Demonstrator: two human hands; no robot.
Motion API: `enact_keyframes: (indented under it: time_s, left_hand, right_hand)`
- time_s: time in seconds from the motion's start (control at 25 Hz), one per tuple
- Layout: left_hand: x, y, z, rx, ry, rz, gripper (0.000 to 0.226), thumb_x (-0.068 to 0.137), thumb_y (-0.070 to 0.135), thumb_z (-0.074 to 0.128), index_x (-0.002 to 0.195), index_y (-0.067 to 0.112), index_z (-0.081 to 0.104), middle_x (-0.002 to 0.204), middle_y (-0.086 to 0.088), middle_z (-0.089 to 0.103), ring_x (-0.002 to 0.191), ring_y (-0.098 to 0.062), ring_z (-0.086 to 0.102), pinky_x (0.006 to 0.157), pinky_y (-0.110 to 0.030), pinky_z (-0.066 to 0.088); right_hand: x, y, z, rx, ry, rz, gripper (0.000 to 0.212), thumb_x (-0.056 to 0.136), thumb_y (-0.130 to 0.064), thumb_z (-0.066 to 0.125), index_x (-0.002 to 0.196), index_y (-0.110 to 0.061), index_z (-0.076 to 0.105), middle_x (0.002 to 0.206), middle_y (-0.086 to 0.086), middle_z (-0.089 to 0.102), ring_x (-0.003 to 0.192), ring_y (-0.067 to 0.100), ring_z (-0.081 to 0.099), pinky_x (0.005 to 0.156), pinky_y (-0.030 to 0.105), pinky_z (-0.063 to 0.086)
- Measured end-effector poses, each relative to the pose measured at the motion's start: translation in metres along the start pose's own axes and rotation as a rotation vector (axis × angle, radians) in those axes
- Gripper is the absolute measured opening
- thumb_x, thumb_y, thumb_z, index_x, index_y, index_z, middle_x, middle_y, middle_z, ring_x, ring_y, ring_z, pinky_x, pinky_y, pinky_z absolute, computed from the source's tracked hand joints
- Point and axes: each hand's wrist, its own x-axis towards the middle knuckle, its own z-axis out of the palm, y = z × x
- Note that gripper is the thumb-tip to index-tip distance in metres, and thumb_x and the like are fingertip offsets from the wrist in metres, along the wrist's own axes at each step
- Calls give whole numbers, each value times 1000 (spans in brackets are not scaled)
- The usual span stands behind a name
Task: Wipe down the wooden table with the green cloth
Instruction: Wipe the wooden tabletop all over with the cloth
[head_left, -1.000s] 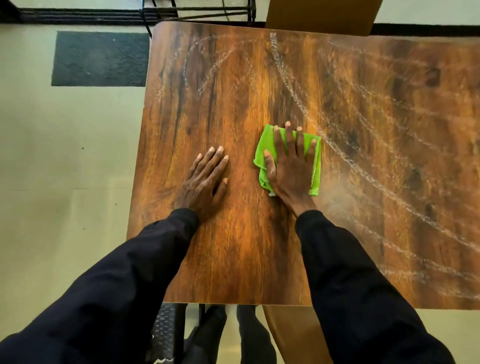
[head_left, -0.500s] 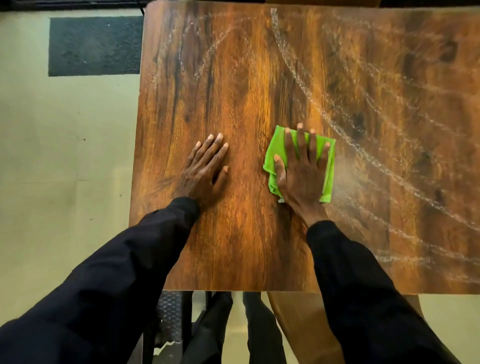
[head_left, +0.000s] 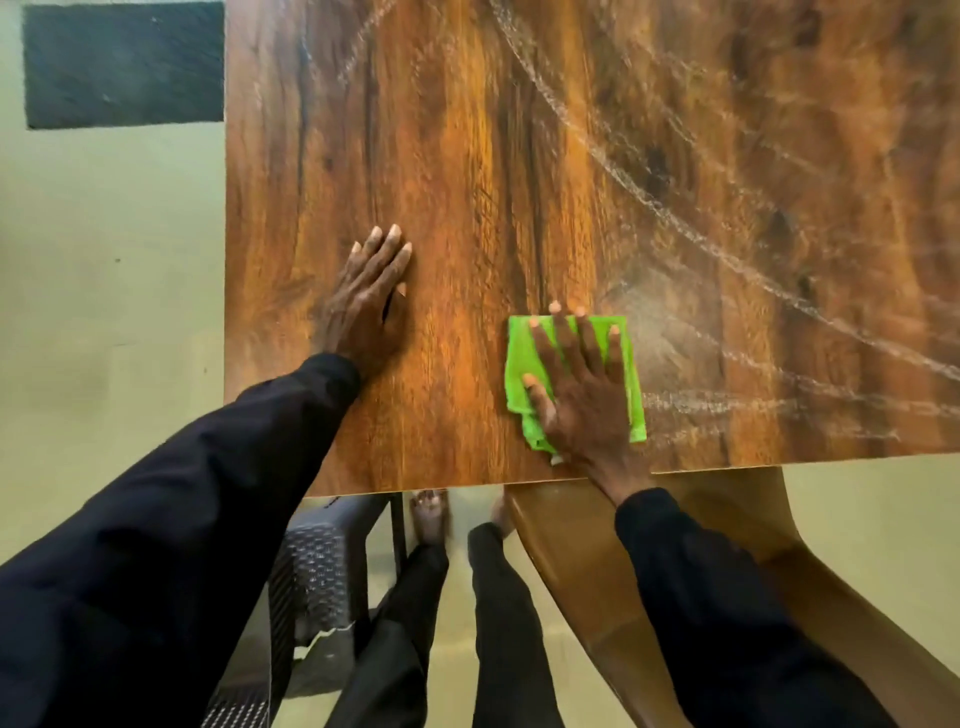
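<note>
The wooden table (head_left: 467, 156) is taking up most of what I can see, its glossy grain running from twelve o'clock to six. Pale chalky streaks (head_left: 670, 208) are arcing across its three o'clock half, while the nine o'clock half is shining without marks. The green cloth (head_left: 519, 364) is lying folded flat near the table's six o'clock edge. The right hand (head_left: 582, 400) is pressing down on it with straight, widely spread fingers, the fingertips reaching the cloth's far edge. At about ten o'clock from the cloth, well apart from it, the left hand (head_left: 363, 306) is resting palm down on bare wood, fingers straight and close together, holding nothing. Dark sleeves (head_left: 182, 519) are covering both arms. A pale floor (head_left: 104, 312) is showing beyond the table's nine o'clock edge, with a dark rectangular mat (head_left: 124, 65) lying at eleven o'clock. Below the near edge a brown chair (head_left: 587, 571) is standing at five o'clock and a dark woven seat (head_left: 317, 566) at seven, with the person's bare feet (head_left: 428, 514) between them
</note>
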Motion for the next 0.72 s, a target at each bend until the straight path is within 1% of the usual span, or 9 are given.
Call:
enact_keyframes:
  time_s: [0.08, 0.16, 0.24, 0.32, 0.44, 0.52, 0.6, 0.68, 0.72]
  left_hand:
    - [-23, 4, 0, -5, -4, -5, 47, 110, 4, 49, 157, -1, 43, 167, -22, 35, 160, -40, 27, 133, -55, 19]
    - [-38, 3, -3, -5, -30, 13, 47, 110, 3, 49, 156, -3, 43, 167, -23, 36, 159, -40, 27, 132, -56, 20]
    - [-50, -1, -7, 7, -38, 30, 48, 110, 5, 49, 157, -2, 42, 168, -22, 35, 160, -39, 26, 133, -56, 19]
    - [-64, -2, -9, 26, -37, 27, 50, 111, 10, 47, 160, 2, 39, 170, -19, 32, 161, -35, 24, 133, -54, 18]
    - [-72, 0, -11, 33, -22, 8, 51, 111, 12, 49, 161, 5, 38, 171, -16, 31, 162, -32, 23, 134, -51, 17]
    - [-70, 0, -13, 36, -11, 2, 51, 110, 10, 50, 160, 5, 40, 170, -16, 33, 161, -33, 26, 134, -50, 19]
    - [-69, -1, -14, 23, -5, -8, 50, 110, 9, 51, 159, 5, 42, 169, -17, 35, 160, -34, 27, 134, -50, 19]
    - [-70, -2, -14, 14, -1, -8, 50, 110, 8, 51, 159, 4, 43, 168, -17, 36, 160, -34, 28, 134, -49, 19]
    - [-71, -2, -15, 18, 1, -4, 49, 110, 8, 50, 159, 4, 43, 168, -17, 36, 159, -34, 29, 133, -49, 20]
  right_hand:
    - [32, 7, -8, 37, 36, 134, 69, 114, -51, 31, 175, -21, 20, 184, 9, 10, 170, 36, 7, 134, 66, 7]
    - [60, -14, -12, 53, 40, 184, 69, 114, -53, 27, 176, -23, 17, 184, 9, 8, 171, 36, 5, 135, 65, 4]
    - [64, -47, -7, 48, 24, 101, 71, 113, -54, 28, 175, -23, 18, 184, 9, 8, 170, 37, 5, 134, 66, 5]
    - [42, -71, 1, 22, -17, -67, 72, 111, -56, 30, 175, -24, 21, 184, 10, 10, 170, 38, 7, 134, 67, 9]
    - [-3, -58, 8, -13, -55, -194, 72, 111, -56, 35, 174, -24, 24, 184, 9, 12, 170, 37, 9, 135, 67, 9]
    - [-1, -37, 3, -15, -25, -127, 71, 111, -53, 38, 174, -23, 25, 184, 9, 12, 170, 36, 9, 135, 66, 8]
    - [26, -34, -2, 3, 8, 38, 70, 112, -53, 33, 175, -23, 22, 184, 9, 11, 170, 36, 8, 135, 66, 6]
    - [56, -53, -5, 18, 27, 143, 70, 113, -54, 26, 176, -25, 16, 184, 9, 7, 170, 37, 5, 134, 66, 4]
    - [63, -68, -5, 22, 23, 132, 70, 113, -55, 25, 176, -26, 15, 184, 10, 6, 170, 38, 5, 134, 67, 3]
